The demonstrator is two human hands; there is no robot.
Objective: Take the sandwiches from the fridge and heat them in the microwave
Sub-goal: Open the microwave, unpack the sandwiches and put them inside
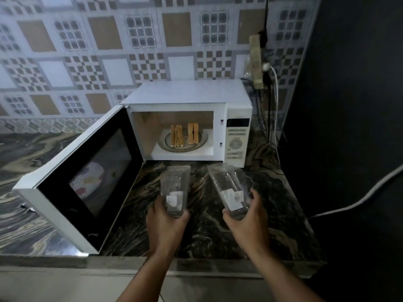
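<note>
I see two toasted, upright sandwiches inside the open microwave, beyond both hands. My left hand grips one clear empty pack; my right hand grips another.

Home kitchen. White microwave, door open, on a dark marbled stone worktop. Patterned tile backsplash on the far wall. Power strip with plugged-in cables on the wall, far right of the microwave.

Both hands extended forward: left hand, right hand, fingers curled, gripping.
</note>
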